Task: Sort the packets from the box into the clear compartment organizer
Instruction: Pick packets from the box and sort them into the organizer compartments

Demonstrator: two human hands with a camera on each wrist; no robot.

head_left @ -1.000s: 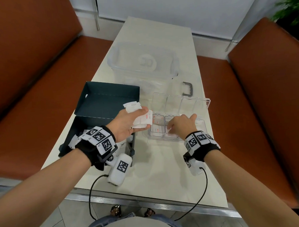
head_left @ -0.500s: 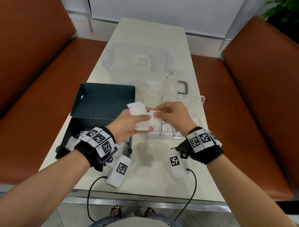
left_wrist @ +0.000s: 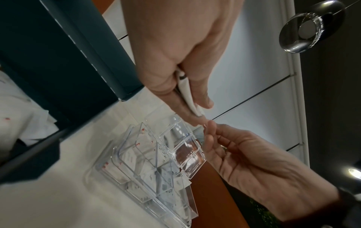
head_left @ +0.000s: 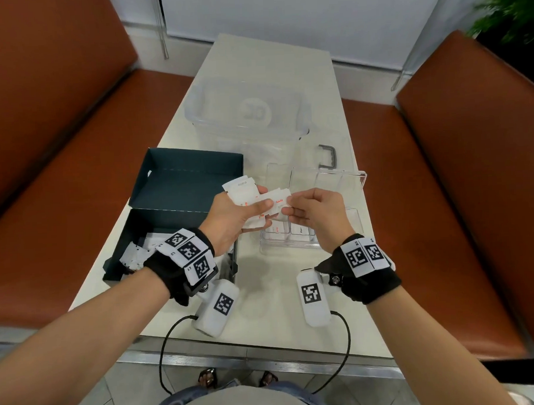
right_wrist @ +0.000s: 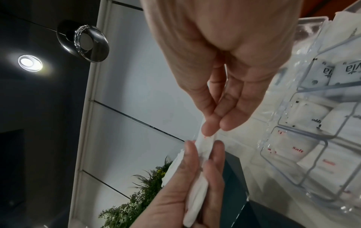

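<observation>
The left hand (head_left: 229,217) grips a small stack of white packets (head_left: 244,192), thumb clamped across the top; the right hand (head_left: 318,214) pinches the end of the salt packet (head_left: 278,201) at the top of that stack, thumb and forefinger closed on it; the hands meet above the near-left corner of the clear compartment organizer (head_left: 357,226). Status, judged from the present layout: partly complete; several near compartments already hold packets, some marked "Salt"; the far compartments appear empty, though glare hinders a firm reading. Remaining: the held stack, plus loose packets lying in the dark box (head_left: 123,239) at the left.
</observation>
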